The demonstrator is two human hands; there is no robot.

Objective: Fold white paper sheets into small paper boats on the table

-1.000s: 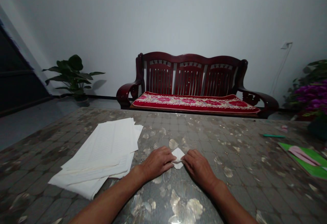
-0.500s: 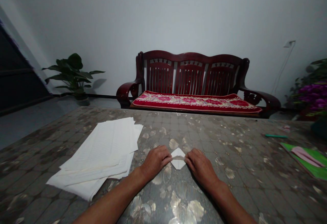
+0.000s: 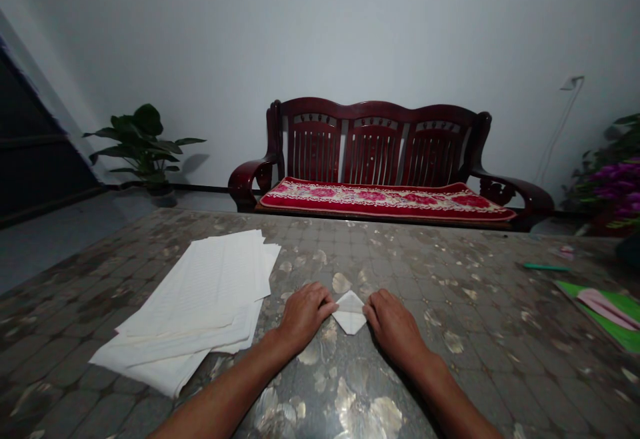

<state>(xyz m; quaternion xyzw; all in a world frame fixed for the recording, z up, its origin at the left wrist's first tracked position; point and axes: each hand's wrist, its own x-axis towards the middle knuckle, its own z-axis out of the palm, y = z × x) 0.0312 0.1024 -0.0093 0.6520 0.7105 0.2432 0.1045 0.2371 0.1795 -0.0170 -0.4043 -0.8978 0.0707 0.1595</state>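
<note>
A small folded white paper, roughly diamond-shaped with crease lines, lies on the patterned table between my hands. My left hand pinches its left corner, thumb and fingers closed together. At the right corner, my right hand grips the paper the same way, its fingers curled. The paper's two side corners are hidden under my fingertips. To the left of my left hand rests a loose stack of white paper sheets, some with faint printed lines.
The tabletop is grey-brown with a leaf pattern. At its right lie a green pen and a green sheet or booklet with a pink piece on it. A dark red wooden bench stands beyond the far edge.
The gap across the middle of the folded paper has closed, and it now looks flatter. Both hands remain at its corners. The view has shifted very slightly.
</note>
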